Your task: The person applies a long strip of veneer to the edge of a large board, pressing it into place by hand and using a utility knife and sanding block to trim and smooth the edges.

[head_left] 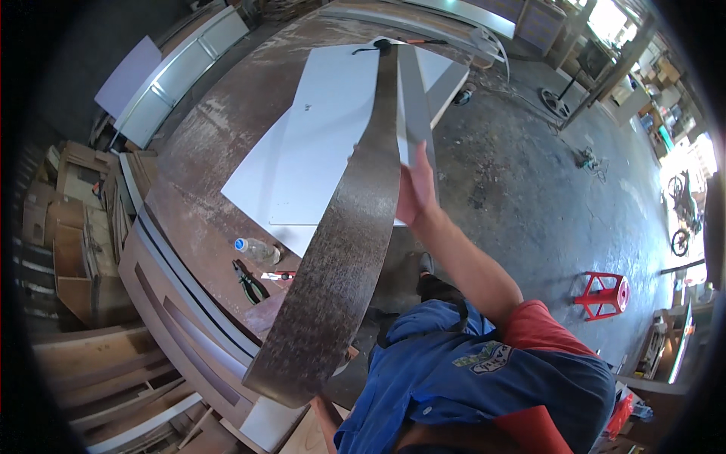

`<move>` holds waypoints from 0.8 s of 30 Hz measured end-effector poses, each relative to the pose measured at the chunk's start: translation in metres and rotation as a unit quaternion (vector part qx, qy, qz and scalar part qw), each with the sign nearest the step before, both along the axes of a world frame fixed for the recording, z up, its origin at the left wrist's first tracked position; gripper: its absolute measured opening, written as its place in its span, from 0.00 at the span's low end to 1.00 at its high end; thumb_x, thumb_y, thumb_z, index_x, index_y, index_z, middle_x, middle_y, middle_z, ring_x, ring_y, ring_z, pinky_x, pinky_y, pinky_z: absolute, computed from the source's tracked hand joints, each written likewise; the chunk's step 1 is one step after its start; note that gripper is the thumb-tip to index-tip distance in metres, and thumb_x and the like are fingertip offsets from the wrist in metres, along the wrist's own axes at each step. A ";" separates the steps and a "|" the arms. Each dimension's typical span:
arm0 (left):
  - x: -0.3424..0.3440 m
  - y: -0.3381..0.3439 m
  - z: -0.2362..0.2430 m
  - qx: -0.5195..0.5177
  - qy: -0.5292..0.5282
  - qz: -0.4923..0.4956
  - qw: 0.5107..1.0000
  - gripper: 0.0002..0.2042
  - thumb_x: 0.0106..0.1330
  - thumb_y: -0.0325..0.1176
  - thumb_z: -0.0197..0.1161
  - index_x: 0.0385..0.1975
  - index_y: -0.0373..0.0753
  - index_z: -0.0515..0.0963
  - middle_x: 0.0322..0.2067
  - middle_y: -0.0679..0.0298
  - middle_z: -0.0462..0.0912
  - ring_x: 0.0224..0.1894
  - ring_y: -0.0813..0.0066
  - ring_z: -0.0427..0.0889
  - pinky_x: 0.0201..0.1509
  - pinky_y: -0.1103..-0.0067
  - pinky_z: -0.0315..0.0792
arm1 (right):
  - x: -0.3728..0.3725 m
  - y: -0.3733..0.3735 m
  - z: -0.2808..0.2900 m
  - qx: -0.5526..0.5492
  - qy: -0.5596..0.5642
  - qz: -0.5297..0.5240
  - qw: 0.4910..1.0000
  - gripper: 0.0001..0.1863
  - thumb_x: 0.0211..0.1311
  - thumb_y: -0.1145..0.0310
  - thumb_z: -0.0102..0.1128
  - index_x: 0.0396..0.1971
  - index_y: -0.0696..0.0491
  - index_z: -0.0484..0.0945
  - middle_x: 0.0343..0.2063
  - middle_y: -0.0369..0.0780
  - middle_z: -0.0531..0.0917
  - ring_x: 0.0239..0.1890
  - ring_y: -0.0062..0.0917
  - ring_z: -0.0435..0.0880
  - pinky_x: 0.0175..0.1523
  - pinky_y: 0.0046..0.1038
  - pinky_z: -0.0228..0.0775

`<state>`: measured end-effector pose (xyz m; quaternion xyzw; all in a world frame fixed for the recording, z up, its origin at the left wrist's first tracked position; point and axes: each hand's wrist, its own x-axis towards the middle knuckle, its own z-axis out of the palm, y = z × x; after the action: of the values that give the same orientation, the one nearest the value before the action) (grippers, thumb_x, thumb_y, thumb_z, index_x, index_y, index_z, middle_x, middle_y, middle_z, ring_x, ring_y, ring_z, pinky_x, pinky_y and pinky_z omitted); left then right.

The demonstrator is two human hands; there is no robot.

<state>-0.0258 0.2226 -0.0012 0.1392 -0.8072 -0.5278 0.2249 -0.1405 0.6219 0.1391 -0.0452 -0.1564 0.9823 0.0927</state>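
A long dark mottled strip [344, 227] of thin sheet arcs from the far end of the bench down toward my body. It passes over a white panel [325, 129] lying on the brown workbench [204, 174]. My right hand [414, 193] grips the strip's right edge about halfway along, fingers tucked behind it. Only a sliver of my left hand [324, 415] shows under the strip's near end, and its grip is hidden. A grey rail [414, 98] lies along the panel's right side.
A plastic water bottle [255, 248] and dark pliers [249, 281] lie on the bench's near edge. Wooden cabinet parts [83, 250] are stacked at left. A red stool [603, 293] stands on the concrete floor at right.
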 end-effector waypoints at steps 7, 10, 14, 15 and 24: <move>0.005 0.013 -0.024 0.009 0.001 -0.007 1.000 0.19 0.76 0.29 0.52 0.62 0.27 0.68 0.61 0.52 0.74 0.59 0.61 0.74 0.65 0.68 0.66 | 0.053 0.029 0.086 0.208 0.021 -0.100 0.973 0.28 0.77 0.58 0.42 0.67 0.62 0.63 0.61 0.47 0.77 0.57 0.30 0.81 0.63 0.35 0.74; 0.004 0.025 -0.045 0.034 -0.002 -0.022 0.999 0.19 0.76 0.28 0.52 0.63 0.28 0.67 0.61 0.51 0.73 0.61 0.61 0.74 0.66 0.68 0.66 | 0.108 0.052 0.116 0.297 0.008 -0.281 0.913 0.26 0.77 0.60 0.42 0.66 0.62 0.64 0.59 0.49 0.77 0.55 0.31 0.81 0.61 0.33 0.75; -0.010 0.075 -0.051 0.079 0.017 -0.057 0.995 0.20 0.76 0.26 0.52 0.65 0.29 0.66 0.63 0.50 0.72 0.62 0.60 0.73 0.67 0.68 0.65 | 0.204 0.159 0.114 0.351 0.015 -0.509 0.786 0.29 0.79 0.56 0.40 0.68 0.62 0.60 0.54 0.49 0.78 0.48 0.32 0.82 0.51 0.34 0.79; -0.015 0.116 -0.030 0.083 0.017 -0.054 0.995 0.20 0.76 0.26 0.52 0.65 0.29 0.66 0.63 0.50 0.72 0.62 0.60 0.73 0.67 0.68 0.65 | 0.239 0.196 0.109 0.364 0.081 -0.478 0.795 0.30 0.80 0.55 0.39 0.69 0.62 0.59 0.55 0.49 0.77 0.46 0.31 0.81 0.47 0.34 0.79; -0.024 0.341 0.064 -0.052 0.152 -0.161 0.974 0.34 0.65 0.23 0.64 0.72 0.33 0.59 0.68 0.51 0.67 0.69 0.60 0.67 0.73 0.69 0.60 | 0.422 0.361 0.103 0.361 0.077 -0.569 0.734 0.30 0.81 0.58 0.39 0.72 0.62 0.55 0.64 0.47 0.72 0.57 0.31 0.78 0.59 0.35 0.72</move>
<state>-0.0503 0.5634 0.0630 -0.0865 -0.8014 -0.5296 0.2642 0.2818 0.9825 0.2420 -0.0130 -0.4365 0.6157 0.6559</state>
